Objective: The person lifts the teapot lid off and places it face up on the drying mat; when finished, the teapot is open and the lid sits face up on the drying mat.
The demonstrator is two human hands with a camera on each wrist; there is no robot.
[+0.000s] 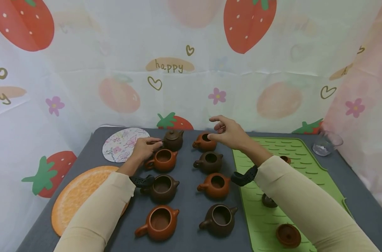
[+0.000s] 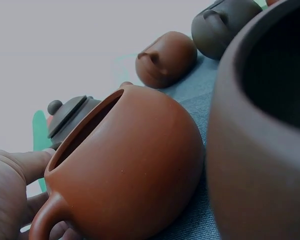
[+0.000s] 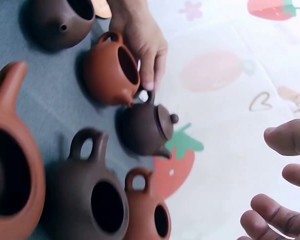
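Note:
At the far end of the left row stands a dark brown teapot (image 1: 173, 140) with its lid on. My left hand (image 1: 144, 150) pinches this teapot's handle between thumb and fingers, as the right wrist view also shows. Just in front of it sits an open reddish-brown teapot (image 2: 135, 155), close beside my left fingers. My right hand (image 1: 231, 134) is held in the air over the far lidless reddish-brown teapot (image 1: 205, 141) of the right row. Its fingers (image 3: 275, 215) are spread and loosely bent, with nothing between them.
Several lidless teapots, such as a dark one (image 1: 219, 220), stand in two rows. On the right, a green mat (image 1: 257, 224) carries loose lids (image 1: 288, 235); a clear glass (image 1: 325, 144) stands beyond. An orange-slice mat (image 1: 83, 189) and a floral round mat (image 1: 121, 143) lie left.

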